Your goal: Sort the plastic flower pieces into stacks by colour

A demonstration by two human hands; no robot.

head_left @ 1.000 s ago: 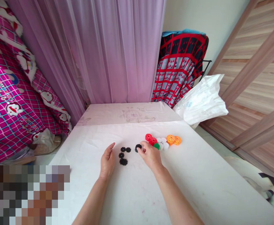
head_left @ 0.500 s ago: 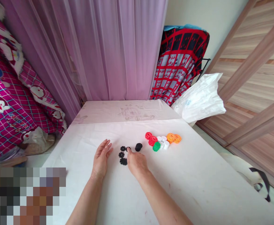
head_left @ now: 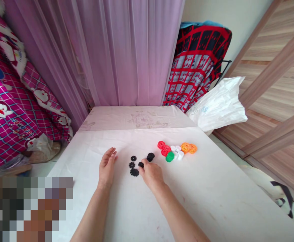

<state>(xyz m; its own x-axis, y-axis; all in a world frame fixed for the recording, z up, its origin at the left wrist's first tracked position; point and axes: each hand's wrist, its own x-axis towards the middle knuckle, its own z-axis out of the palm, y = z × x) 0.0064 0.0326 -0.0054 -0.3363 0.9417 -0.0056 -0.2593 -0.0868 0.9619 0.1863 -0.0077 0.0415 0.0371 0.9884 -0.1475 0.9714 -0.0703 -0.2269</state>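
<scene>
Black, notched plastic disc [head_left: 141, 164] is sitting at the fingertips of the right hand [head_left: 152, 174], which is closing thumb and fingers on its edge in a pinch. Whether the disc is resting on the cloth or hanging clear of it, the view is not showing. The left hand [head_left: 107, 166] is standing open, fingers loosely curved, and is visibly holding nothing.

Between the hands, two single black discs, one far [head_left: 133, 158] and one middle [head_left: 132, 165], and an overlapping black cluster [head_left: 134, 172] are lying in a rough column, nearer the right fingertips than the left hand. Just beyond the right hand, a short black stack of discs [head_left: 150, 157] is leaning. Farther out to its right, red stacks [head_left: 165, 150], a green stack [head_left: 169, 156], white stacks [head_left: 179, 154] and orange stacks [head_left: 186, 147] are lying in a group. All are resting on a white cloth-covered table [head_left: 137, 208].

Progress: the coloured discs are lying grouped by colour; the black discs are appearing only partly gathered, with the held disc and the column remaining apart from the black stack.

Compared with half a second ago, the right hand is now holding its disc away from the column, closer to the black stack; the left hand is keeping nearly the same position.
</scene>
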